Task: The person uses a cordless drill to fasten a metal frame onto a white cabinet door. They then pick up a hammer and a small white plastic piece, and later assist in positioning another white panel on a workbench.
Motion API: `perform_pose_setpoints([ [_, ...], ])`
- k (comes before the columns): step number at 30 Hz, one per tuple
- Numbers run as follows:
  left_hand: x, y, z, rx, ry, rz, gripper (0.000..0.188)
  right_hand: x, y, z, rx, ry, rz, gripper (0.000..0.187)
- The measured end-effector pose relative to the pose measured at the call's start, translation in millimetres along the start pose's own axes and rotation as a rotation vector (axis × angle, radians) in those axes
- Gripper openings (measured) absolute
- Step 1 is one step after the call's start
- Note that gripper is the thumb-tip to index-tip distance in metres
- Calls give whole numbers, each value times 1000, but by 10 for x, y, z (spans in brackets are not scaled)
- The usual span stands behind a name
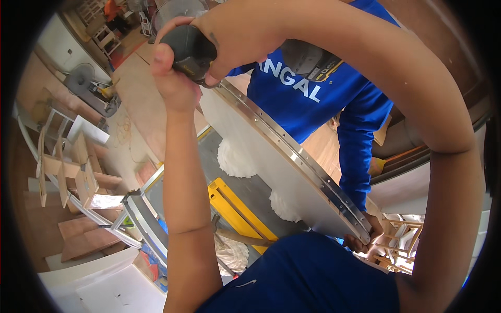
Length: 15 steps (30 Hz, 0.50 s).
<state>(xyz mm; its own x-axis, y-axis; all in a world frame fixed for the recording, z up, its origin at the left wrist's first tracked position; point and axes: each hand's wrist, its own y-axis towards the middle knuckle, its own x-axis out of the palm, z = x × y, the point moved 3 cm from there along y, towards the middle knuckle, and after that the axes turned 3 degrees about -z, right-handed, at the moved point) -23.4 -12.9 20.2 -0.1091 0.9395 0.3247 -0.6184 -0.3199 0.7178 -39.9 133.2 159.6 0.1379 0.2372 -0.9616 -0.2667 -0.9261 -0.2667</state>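
A dark cordless drill [190, 52] is held over the upper end of a long metal hinge strip [284, 140] with screw holes. The strip runs along the edge of a pale board [250, 138] standing on edge. My right hand [235, 41] wraps round the drill's grip, its arm arching over from the right. The battery [309, 61] shows below that forearm. My left hand [175, 78] is closed round the drill's body from the left. The drill's tip is hidden. A co-worker's hand [365, 237] holds the board's near right end.
Facing me is a co-worker in a blue sweatshirt [297, 99]. Beneath the board is a grey worktop [211, 154] with a yellow slotted insert [240, 214] and white fluffy material [237, 159]. Wooden frames [78, 169] stand left; a fan [81, 78] is farther back.
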Motion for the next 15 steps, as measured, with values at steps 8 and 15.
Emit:
perform_pose_setpoints([
  [8, -70, -4, 39, 49, 40, -23, 78, 38, 111, -118, 126, 15, 38, 38],
  [15, 8, -32, 131, 58, -28, -12, 70, 167, 220, -53, 195, 13, 18, 42],
])
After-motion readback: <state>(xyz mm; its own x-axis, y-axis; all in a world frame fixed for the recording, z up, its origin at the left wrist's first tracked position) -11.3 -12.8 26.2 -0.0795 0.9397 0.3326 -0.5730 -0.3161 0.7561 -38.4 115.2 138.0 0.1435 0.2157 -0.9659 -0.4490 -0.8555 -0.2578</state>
